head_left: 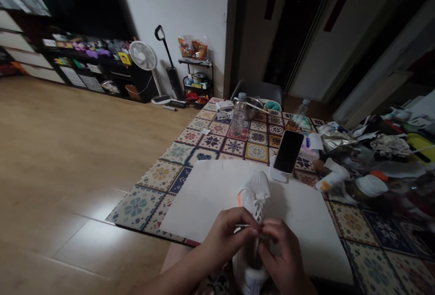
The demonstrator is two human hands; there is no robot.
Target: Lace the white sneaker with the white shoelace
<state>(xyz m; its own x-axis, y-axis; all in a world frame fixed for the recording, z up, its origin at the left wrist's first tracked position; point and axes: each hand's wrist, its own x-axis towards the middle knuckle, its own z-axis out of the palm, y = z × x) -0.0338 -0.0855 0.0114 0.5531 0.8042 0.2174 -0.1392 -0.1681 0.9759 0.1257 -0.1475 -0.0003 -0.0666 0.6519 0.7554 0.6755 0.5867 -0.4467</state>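
A white sneaker (256, 188) with an orange accent on its side rests on a white sheet (207, 195), its toe pointing away from me. White laces (258, 208) cross over its tongue. Above the shoe's opening, my left hand (234, 229) pinches a stretch of white lace between thumb and fingers. My right hand (280, 249) meets it fingertip to fingertip, also closed on the lace. The fingers cover part of the knot area, so how the lace is looped there cannot be made out. The heel shows below, between my wrists.
A phone on a stand (288, 152) stands just past the shoe. Farther back are a clear plastic bottle (239, 116), a metal bowl (253, 108) and a second bottle (299, 114). Jars, bags and a white tube (333, 178) crowd the table's right side.
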